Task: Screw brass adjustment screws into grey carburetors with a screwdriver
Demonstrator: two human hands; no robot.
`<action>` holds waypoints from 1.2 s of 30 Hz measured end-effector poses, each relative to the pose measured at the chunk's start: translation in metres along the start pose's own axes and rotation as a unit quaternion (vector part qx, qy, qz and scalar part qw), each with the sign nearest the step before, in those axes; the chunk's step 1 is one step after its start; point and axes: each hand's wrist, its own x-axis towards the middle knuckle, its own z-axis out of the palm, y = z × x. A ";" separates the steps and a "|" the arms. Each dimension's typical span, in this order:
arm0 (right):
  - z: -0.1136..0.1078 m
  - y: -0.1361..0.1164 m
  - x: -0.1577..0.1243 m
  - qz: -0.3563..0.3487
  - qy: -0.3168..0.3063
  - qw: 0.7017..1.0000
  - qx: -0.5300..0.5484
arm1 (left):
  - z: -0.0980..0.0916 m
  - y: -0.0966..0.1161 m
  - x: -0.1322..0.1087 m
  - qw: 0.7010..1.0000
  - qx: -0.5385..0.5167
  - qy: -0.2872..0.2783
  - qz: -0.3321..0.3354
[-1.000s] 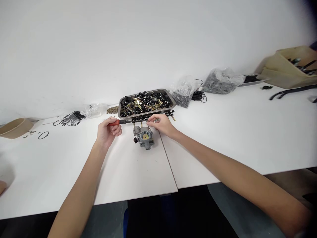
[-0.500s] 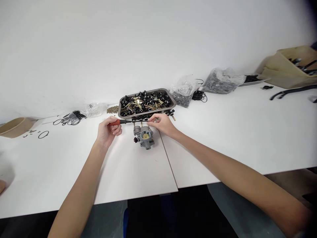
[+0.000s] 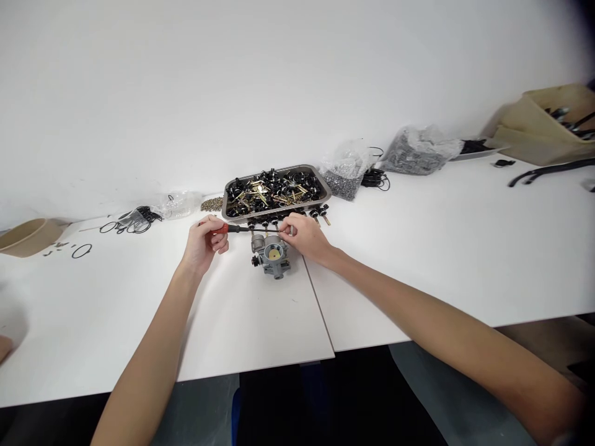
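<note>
Now, left hand point(image 3: 204, 243): wrapped round the screwdriver point(image 3: 236, 228).
Right hand point(image 3: 304, 236): pinched at its thin tip.
Screwdriver: best held straight and still.

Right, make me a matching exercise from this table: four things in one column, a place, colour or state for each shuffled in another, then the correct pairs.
Things
1. Screwdriver
2. Metal casting
3. Tray
4. Tan bowl

Descriptions
A. Heaped with black and brass-coloured parts
B. Furthest left of the four in the picture
C. Red-handled, held in the left hand
D. Grey, with a round opening

Pairs
1-C, 2-D, 3-A, 4-B
</note>
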 end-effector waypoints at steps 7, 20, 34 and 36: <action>0.004 0.008 0.001 -0.021 -0.021 1.000 0.010 | 0.000 0.000 -0.002 0.999 0.026 -0.012 0.036; 0.004 0.006 0.001 -0.008 -0.026 0.999 0.019 | -0.003 0.001 -0.001 0.998 0.029 -0.010 0.060; 0.001 0.001 0.002 0.007 -0.035 0.999 0.020 | -0.015 0.010 0.000 0.996 0.007 0.043 0.073; -0.001 -0.003 0.002 0.011 -0.002 0.999 0.051 | -0.018 0.013 0.001 0.995 -0.006 0.060 0.082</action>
